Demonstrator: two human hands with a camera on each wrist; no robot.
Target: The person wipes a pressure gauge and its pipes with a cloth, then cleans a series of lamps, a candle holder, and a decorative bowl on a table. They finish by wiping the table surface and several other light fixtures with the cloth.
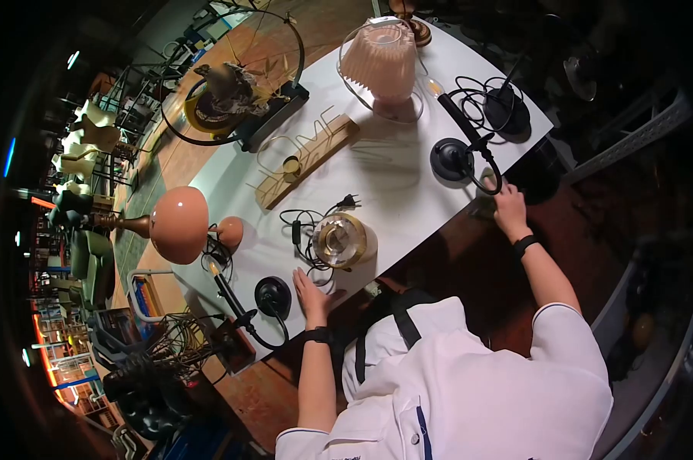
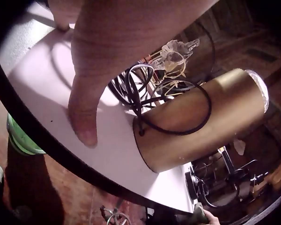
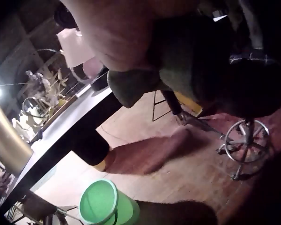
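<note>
In the head view the left hand (image 1: 311, 297) rests with extended fingers on the near edge of the white table (image 1: 392, 203). The left wrist view has that hand (image 2: 107, 56) with its thumb down on the tabletop, beside a brass cylinder lamp (image 2: 201, 122) with a looped black cord. From above, the same lamp (image 1: 339, 239) shows a faceted glass top. The right hand (image 1: 510, 208) is at the table's right edge, by a black curved-arm candle lamp (image 1: 452, 159). It grips a dark green cloth (image 3: 131, 86); its fingertips are hidden in the right wrist view.
A pink pleated lamp (image 1: 381, 61), a wooden sign with wire letters (image 1: 308, 165) and a second black candle lamp (image 1: 273, 297) stand on the table. An orange dome lamp (image 1: 179, 225) is at the left. A green bucket (image 3: 103, 204) and a wheeled base (image 3: 246, 145) are on the floor.
</note>
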